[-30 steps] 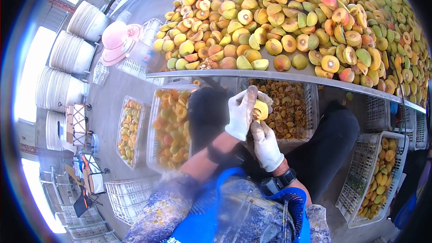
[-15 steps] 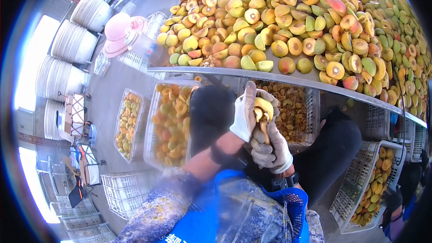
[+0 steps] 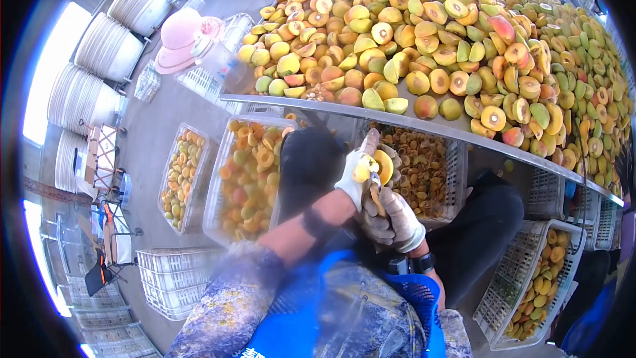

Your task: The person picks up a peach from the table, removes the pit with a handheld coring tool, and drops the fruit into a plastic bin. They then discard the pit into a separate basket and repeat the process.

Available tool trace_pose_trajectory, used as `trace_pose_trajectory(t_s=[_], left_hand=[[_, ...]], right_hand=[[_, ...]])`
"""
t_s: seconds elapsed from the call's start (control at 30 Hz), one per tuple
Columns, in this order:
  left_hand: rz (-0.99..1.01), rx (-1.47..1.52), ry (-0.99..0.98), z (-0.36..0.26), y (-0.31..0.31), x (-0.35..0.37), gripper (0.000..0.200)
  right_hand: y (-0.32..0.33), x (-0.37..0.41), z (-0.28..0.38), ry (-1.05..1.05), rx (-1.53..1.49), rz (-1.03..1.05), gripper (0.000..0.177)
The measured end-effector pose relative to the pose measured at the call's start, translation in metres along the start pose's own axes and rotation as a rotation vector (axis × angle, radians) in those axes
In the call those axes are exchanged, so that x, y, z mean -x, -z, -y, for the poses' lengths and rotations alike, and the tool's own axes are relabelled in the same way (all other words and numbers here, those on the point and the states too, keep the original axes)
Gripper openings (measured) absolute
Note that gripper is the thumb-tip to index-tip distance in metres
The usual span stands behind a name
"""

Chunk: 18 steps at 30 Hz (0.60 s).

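I'm counting two hands, one left hand and one right hand, with one tool. The fruit between them: one piece or two, I can't tell. Now crates: three fruit-filled crates, and one scrap crate under one table. Cut fruit up there? Dozens upon dozens, too many for me to count! Across the floor, I get four stacks of white basins, one pink hat, and here, one wristwatch.
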<state>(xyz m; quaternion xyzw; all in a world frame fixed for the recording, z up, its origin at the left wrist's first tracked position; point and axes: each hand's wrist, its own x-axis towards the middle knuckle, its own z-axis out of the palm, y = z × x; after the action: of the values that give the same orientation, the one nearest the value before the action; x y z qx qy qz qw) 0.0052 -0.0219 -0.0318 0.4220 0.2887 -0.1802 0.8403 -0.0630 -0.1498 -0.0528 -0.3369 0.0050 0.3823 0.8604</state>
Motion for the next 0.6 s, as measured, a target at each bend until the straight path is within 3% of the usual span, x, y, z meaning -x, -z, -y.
trace_pose_trajectory(t_s=[0.07,0.13,0.2,0.23,0.27,0.3,0.33,0.4,0.47,0.53,0.6], left_hand=[[-0.062,-0.075,-0.153,-0.004,-0.003,-0.003,0.050],[-0.015,-0.268,-0.376,-0.014,-0.009,-0.005,0.043],[-0.011,-0.870,-0.915,-0.030,-0.009,-0.005,0.034],[-0.017,-0.866,-1.161,-0.036,-0.013,-0.003,0.023],[-0.023,-1.114,-1.336,-0.055,-0.008,-0.009,0.017],[-0.086,-1.127,-1.358,-0.073,-0.007,-0.004,0.015],[-0.231,-1.213,-1.592,-0.094,0.006,-0.009,0.014],[-0.236,-1.106,-1.309,-0.137,0.035,0.023,0.018],[-0.474,-1.218,-0.924,-0.168,0.082,0.059,0.020],[-0.609,-1.397,-1.002,-0.174,0.191,0.056,0.027],[-0.742,-1.479,-0.733,-0.150,0.293,0.070,0.033]], right_hand=[[0.000,0.001,-0.001,0.063,-0.033,-0.051,0.047],[-0.001,0.000,0.006,0.100,-0.278,-0.096,0.047],[-0.001,-0.002,0.014,0.185,-0.420,-0.096,0.046],[0.001,-0.004,0.015,0.246,-0.442,-0.075,0.046],[0.005,-0.005,0.015,0.240,-0.490,-0.145,0.046],[0.008,-0.008,0.014,0.221,-0.533,-0.212,0.047],[0.010,-0.012,0.010,0.189,-0.574,-0.269,0.047],[0.020,-0.018,0.002,0.136,-0.615,-0.295,0.041],[0.026,-0.022,-0.005,0.136,-0.589,-0.340,0.041],[0.025,-0.022,-0.008,0.094,-0.516,-0.366,0.041],[0.022,-0.027,-0.015,0.064,-0.526,-0.378,0.039]])
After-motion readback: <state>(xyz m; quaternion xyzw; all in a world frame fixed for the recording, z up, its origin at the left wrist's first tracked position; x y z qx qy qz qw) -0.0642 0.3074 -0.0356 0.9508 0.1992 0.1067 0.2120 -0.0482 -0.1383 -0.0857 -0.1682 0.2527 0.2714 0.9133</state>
